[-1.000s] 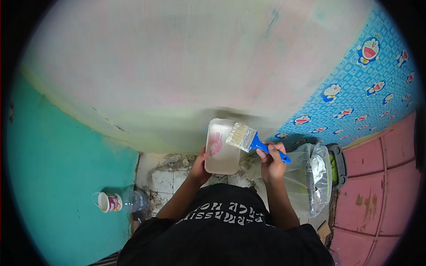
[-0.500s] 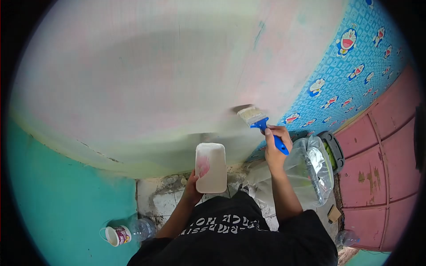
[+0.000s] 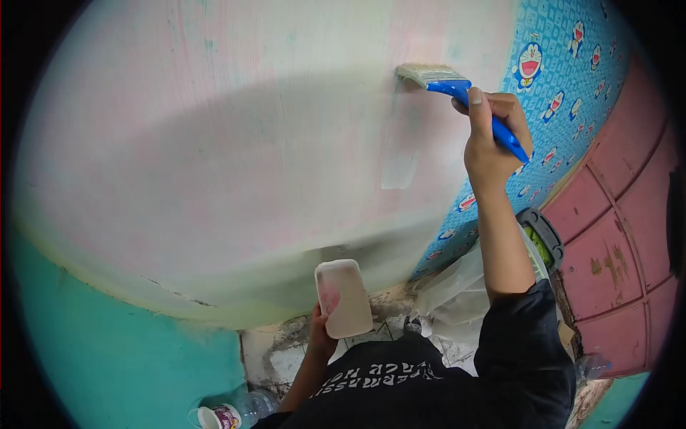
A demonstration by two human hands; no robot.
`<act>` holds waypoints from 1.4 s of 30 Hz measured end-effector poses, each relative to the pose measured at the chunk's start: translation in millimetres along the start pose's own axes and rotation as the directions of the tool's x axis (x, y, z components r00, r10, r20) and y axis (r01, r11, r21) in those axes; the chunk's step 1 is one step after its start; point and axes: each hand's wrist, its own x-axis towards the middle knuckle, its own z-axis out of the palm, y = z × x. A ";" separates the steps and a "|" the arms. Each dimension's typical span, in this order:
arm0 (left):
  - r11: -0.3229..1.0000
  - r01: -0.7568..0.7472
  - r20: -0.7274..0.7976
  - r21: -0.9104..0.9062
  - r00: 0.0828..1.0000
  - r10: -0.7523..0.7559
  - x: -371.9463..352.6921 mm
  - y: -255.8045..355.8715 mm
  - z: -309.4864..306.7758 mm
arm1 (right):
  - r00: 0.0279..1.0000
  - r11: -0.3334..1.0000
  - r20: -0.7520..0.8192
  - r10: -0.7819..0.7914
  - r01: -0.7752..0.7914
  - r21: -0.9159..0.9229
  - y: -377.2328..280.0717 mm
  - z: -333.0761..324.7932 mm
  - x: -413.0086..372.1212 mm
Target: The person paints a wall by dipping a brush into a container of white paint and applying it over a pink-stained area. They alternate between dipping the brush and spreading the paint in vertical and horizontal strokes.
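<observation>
My right hand [image 3: 496, 136] is closed round the blue handle of a wide paintbrush [image 3: 446, 80]. Its pale bristles touch the pinkish-white wall [image 3: 286, 150], just left of the blue cartoon wallpaper [image 3: 554, 79]. Below the brush a wet-looking pale streak runs down the wall. Lower down, my left hand [image 3: 321, 332] grips the left side of a white rectangular paint tub [image 3: 355, 314], which holds whitish paint with a pink patch on its inside. Part of the left fingers is hidden behind the tub.
A clear plastic bag [image 3: 457, 286] and a grey-rimmed bin [image 3: 547, 243] stand at the wall's foot on the right, near pink panels [image 3: 607, 257]. At lower left are a small bucket [image 3: 218, 417] and a clear plastic bottle [image 3: 256, 407], beside the green wall [image 3: 143, 336].
My right hand has carried the paintbrush up and to the right along the wall, leaving a pale streak. The tub stays in my left hand. The view has shifted a little.
</observation>
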 end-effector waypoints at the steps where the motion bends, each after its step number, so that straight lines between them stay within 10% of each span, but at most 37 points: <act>1: 1.000 0.008 -0.006 0.018 1.000 -0.008 0.1 0.7 -3.8 | 0.999 0.998 0.013 -0.045 0.045 -0.047 -0.4 -2.7 -5.9; 3: 1.000 0.005 -0.021 0.021 1.000 -0.004 -0.6 2.1 -3.2 | 0.966 0.947 0.115 -0.233 0.252 -0.200 2.9 -14.8 -28.9; 11: 0.999 0.024 -0.005 -0.042 1.000 -0.025 -7.0 0.1 -8.1 | 0.872 0.960 0.421 0.248 -0.163 -0.228 17.2 -76.5 -237.5; 22: 0.999 0.032 0.068 -0.034 0.997 -0.030 -17.8 0.6 -5.8 | 0.978 0.985 0.116 0.173 -0.170 -0.030 2.1 1.3 24.1; 26: 0.998 0.053 0.042 -0.041 0.998 -0.051 -16.8 9.0 -0.5 | 0.955 0.959 -0.113 -0.273 0.280 0.048 0.9 19.6 69.9; 31: 0.997 0.018 0.036 -0.081 0.999 -0.015 -16.1 6.5 -2.6 | 0.951 0.948 0.160 -0.265 0.287 -0.137 23.9 -15.3 -23.1; 38: 0.995 0.052 0.035 -0.083 0.998 -0.049 -16.4 1.9 -9.5 | 0.789 0.962 0.550 0.274 -0.227 -0.153 18.5 -78.2 -168.6; 42: 0.994 0.071 0.039 -0.087 0.997 -0.068 -15.7 4.3 -1.0 | 0.791 0.959 0.545 0.279 -0.259 -0.114 32.5 -60.1 -117.1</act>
